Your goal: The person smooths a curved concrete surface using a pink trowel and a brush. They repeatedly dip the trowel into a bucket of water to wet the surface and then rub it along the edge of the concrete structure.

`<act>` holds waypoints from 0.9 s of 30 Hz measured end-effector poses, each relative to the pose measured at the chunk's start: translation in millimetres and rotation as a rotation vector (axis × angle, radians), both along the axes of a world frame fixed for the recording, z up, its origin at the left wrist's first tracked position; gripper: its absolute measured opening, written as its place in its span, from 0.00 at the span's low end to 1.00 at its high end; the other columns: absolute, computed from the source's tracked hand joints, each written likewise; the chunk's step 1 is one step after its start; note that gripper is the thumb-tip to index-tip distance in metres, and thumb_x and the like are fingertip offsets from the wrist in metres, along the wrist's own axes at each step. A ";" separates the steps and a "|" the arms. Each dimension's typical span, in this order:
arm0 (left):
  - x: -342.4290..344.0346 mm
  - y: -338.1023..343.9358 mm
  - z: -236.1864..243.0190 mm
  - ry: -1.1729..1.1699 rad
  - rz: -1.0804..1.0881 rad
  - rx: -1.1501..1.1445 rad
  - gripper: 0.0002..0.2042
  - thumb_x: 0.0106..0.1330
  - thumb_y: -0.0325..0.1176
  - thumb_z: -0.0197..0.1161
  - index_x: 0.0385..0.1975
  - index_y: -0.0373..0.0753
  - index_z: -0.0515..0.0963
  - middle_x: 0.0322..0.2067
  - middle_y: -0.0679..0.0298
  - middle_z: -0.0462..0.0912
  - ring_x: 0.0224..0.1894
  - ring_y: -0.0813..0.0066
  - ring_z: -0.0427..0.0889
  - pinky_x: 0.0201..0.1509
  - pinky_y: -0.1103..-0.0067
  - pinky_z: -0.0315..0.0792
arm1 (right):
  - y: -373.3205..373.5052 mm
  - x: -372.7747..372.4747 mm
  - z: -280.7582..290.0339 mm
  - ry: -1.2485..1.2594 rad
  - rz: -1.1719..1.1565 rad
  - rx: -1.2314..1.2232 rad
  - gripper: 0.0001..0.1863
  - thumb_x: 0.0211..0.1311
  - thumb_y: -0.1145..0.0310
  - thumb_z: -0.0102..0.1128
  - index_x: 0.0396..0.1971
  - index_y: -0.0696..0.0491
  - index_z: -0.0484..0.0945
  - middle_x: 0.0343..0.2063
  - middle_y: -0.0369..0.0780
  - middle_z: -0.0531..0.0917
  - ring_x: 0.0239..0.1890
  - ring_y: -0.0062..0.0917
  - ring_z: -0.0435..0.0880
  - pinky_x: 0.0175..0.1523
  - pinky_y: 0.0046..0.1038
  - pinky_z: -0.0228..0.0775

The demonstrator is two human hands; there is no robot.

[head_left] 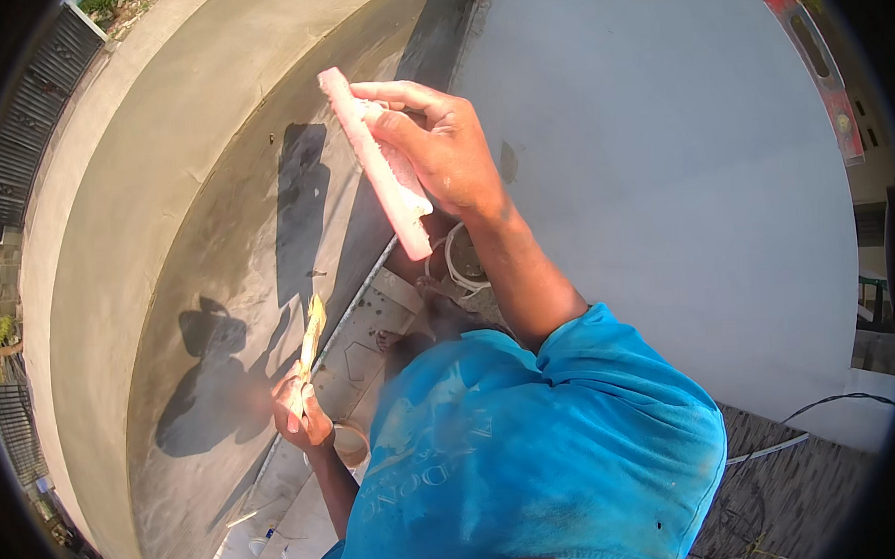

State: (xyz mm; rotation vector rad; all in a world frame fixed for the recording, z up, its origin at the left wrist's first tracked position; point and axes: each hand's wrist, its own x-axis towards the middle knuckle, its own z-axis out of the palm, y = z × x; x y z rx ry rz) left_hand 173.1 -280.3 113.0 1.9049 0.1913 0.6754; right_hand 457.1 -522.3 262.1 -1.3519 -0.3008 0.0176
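Note:
My right hand [442, 145], raised in front of me, is closed on the back of a pink sponge float [378, 168]. The float is a long flat slab seen nearly edge-on, tilted, with a pale crumbly patch near my fingers. Lower down on the left, my left hand [301, 408] is wrapped round a narrow, ragged yellowish piece [313, 330] that points upward; its exact kind is unclear. Both hands are apart from the curved grey plastered surface [217, 270], where dark shadows fall.
A white bucket [464, 259] stands below my right forearm, and another round container [351, 446] is beside my left wrist. A smooth grey-white panel [663, 190] fills the right. At its upper right edge lies a red spirit level [812, 59]. A dark cable [837, 399] runs at lower right.

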 end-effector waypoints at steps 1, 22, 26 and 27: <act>-3.5 -2.1 0.0 0.007 0.027 -0.019 0.06 0.71 0.23 0.60 0.45 0.32 0.76 0.49 0.45 0.82 0.51 0.52 0.84 0.55 0.63 0.80 | -32.3 29.1 2.9 -0.021 -0.097 0.083 0.18 0.69 0.68 0.59 0.53 0.62 0.83 0.39 0.39 0.86 0.38 0.21 0.85 0.39 0.23 0.78; 2.8 7.0 -13.7 -0.038 0.011 0.093 0.08 0.68 0.23 0.64 0.45 0.35 0.76 0.44 0.49 0.85 0.48 0.52 0.85 0.53 0.63 0.79 | 31.2 -34.4 -31.6 -0.557 -0.298 -0.048 0.21 0.55 0.75 0.73 0.51 0.58 0.84 0.42 0.44 0.85 0.42 0.29 0.84 0.41 0.26 0.77; -2.4 11.5 -18.3 -0.043 -0.010 0.146 0.08 0.67 0.22 0.64 0.44 0.33 0.76 0.44 0.47 0.85 0.47 0.52 0.86 0.53 0.63 0.79 | 15.2 40.1 -38.6 -0.802 -0.584 -0.270 0.24 0.53 0.77 0.75 0.53 0.56 0.84 0.45 0.43 0.82 0.39 0.25 0.84 0.32 0.22 0.78; -4.6 11.7 -18.5 -0.031 -0.010 0.156 0.08 0.67 0.22 0.64 0.44 0.33 0.76 0.44 0.46 0.85 0.47 0.51 0.86 0.53 0.64 0.79 | 18.6 48.2 -42.2 -0.840 -0.617 -0.305 0.24 0.52 0.78 0.75 0.52 0.55 0.84 0.45 0.43 0.82 0.38 0.24 0.83 0.31 0.22 0.77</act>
